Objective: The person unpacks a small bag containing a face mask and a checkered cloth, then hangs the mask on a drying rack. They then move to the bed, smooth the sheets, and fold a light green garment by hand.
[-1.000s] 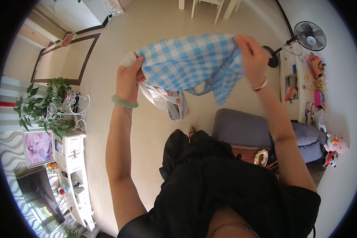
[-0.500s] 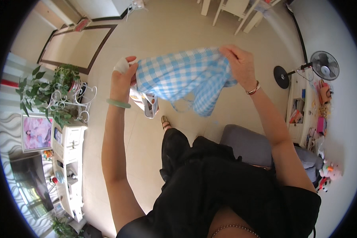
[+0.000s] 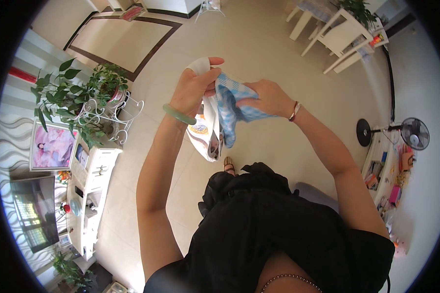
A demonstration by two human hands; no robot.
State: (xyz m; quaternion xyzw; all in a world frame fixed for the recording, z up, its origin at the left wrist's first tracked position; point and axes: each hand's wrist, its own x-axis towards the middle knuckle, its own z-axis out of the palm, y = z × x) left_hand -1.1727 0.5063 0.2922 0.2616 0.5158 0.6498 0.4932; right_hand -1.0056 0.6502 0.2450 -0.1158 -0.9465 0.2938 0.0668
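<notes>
A blue-and-white checked cloth (image 3: 227, 129) hangs bunched and folded between my hands, in front of my body. My left hand (image 3: 193, 90), with a green bangle at its wrist, pinches the cloth's left upper end between thumb and fingers. Something white (image 3: 199, 65) covers part of that hand's far side. Below the left hand hangs a white printed bag (image 3: 206, 136), partly behind the cloth; how it is held is hidden. My right hand (image 3: 271, 97) is closed on the cloth's right part, its thumb pressed into the folds.
A plant stand (image 3: 115, 115) with leafy pots and a long white cabinet (image 3: 95, 180) line the left side. A standing fan (image 3: 414, 134) and a shelf unit (image 3: 374, 168) are at the right. A white chair (image 3: 335, 41) stands far right. A grey seat (image 3: 318, 195) is beside me.
My hands have come closer together, and the cloth, earlier stretched wide between them, is now bunched and folded. The right hand has moved inward. My view has shifted, showing more of the chairs.
</notes>
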